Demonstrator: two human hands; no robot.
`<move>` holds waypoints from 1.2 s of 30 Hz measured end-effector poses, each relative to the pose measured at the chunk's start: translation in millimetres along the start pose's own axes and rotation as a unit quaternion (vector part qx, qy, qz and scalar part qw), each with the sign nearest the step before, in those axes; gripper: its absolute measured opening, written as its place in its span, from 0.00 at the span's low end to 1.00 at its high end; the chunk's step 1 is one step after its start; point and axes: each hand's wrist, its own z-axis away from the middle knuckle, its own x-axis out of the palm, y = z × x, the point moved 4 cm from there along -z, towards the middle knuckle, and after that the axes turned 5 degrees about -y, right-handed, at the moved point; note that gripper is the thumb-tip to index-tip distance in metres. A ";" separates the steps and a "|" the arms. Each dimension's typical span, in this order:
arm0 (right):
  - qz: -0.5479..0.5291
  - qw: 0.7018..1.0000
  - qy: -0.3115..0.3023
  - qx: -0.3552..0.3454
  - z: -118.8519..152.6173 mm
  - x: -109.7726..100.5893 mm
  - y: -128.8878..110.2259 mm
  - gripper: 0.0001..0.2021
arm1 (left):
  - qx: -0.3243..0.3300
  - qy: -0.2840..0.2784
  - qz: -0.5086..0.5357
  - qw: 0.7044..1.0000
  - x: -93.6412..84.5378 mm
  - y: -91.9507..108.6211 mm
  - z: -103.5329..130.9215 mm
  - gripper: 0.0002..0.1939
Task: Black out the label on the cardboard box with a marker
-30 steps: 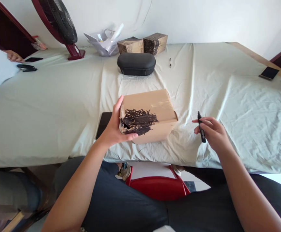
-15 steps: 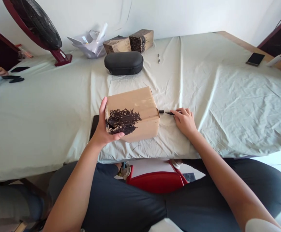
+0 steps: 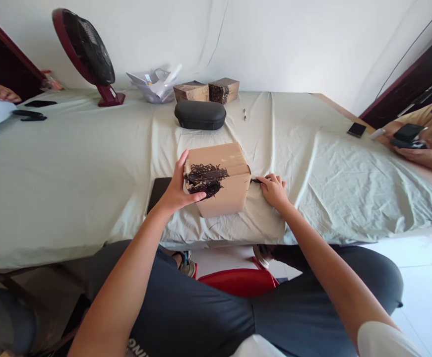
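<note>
A brown cardboard box [image 3: 226, 198] with dense black scribbles on its left part sits near the table's front edge. My left hand [image 3: 178, 191] grips its left end, thumb on the near side and fingers round the far side. On the cloth just right of the box, my right hand [image 3: 273, 189] is closed on a black marker [image 3: 256, 181], whose tip points left at the box's right end. Part of the marker is hidden by the fingers. A flat black object [image 3: 158, 192] lies partly behind my left hand.
A black oval case [image 3: 200, 115] stands beyond the box, before two small scribbled boxes [image 3: 223, 91] and a plastic basket [image 3: 156, 89]. A pen [image 3: 244, 114] and a phone [image 3: 356, 130] lie farther right. A fan [image 3: 109, 95] stands back left. People's hands show at both sides.
The view has shifted, with more wall showing. My right hand and the marker are now nearer the box, and the loose black piece between them is no longer visible. My left hand still grips the box.
</note>
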 end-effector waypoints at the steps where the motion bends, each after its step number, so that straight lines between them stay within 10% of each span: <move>1: 0.002 1.000 0.001 0.000 -1.8 -0.5 -3.9 0.27 | -0.006 0.001 0.001 1.000 0.0 0.2 -0.5 0.72; 14: -0.005 1.000 0.000 -0.013 -24.3 22.5 -50.0 0.22 | -0.021 0.007 0.010 1.000 -1.8 -0.3 -1.5 0.71; 36: 0.010 1.000 0.026 -0.008 -25.0 23.4 -53.1 0.19 | -0.043 0.001 0.021 0.999 3.6 8.8 0.5 0.72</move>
